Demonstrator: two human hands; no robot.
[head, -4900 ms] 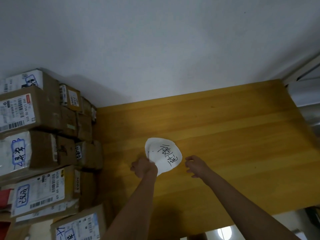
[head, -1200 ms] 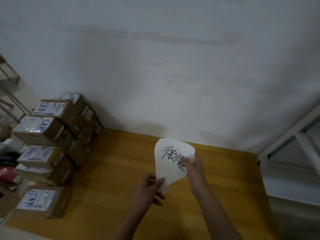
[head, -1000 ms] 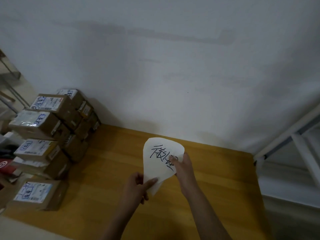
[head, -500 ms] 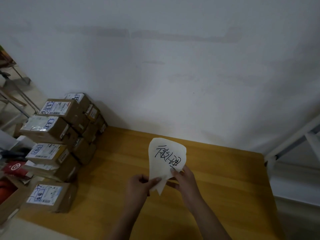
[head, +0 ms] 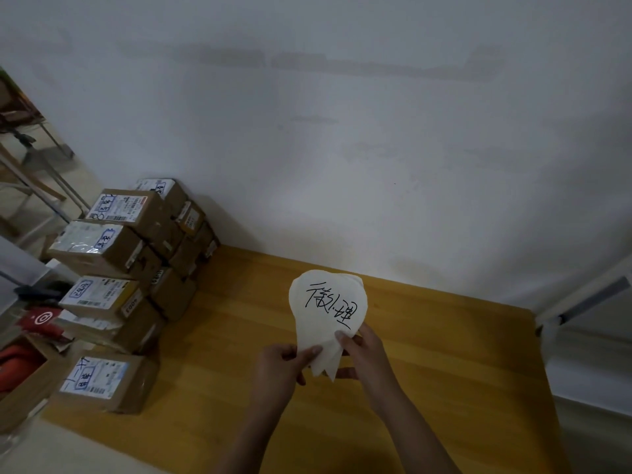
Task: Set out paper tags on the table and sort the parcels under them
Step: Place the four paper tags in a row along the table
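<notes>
Paper tags (head: pixel 326 313): thin white sheets bunched in a small stack. Top curled into a rounded fan, lower end narrowing to several pointed corners. Black handwritten characters on the front sheet. Held upright in the air above the table (head: pixel 461 354), near its middle, clear of the wood.
Left hand (head: pixel 278 366): pinching the lower left edge of the tags, thumb on the front face, fingers curled behind.
Right hand (head: pixel 364 355): gripping the lower right edge of the same tags, thumb tip pressed on the front sheet just below the writing, fingers behind.
Table: yellow-brown wood, smooth, with long straight grain lines. Far edge against the wall (head: pixel 342 148).
Parcels (head: pixel 136 241): brown cardboard boxes, taped, stacked in tiers at the left end of the table against the wall. White printed labels with barcodes and blue-framed handwriting on the top faces. One top covered in glossy clear film.
Front parcel (head: pixel 102 381): single low cardboard box, flat at the near left corner, just in front of the stack.
Open carton (head: pixel 34 388): left of the table; orange-red item inside, kind not discernible.
Red packet (head: pixel 41 318): soft, with a white ring mark, left of the stack.
Wall: white, matt, faint grey streaks.
Frame (head: pixel 581 299): white bars, right of the table.
</notes>
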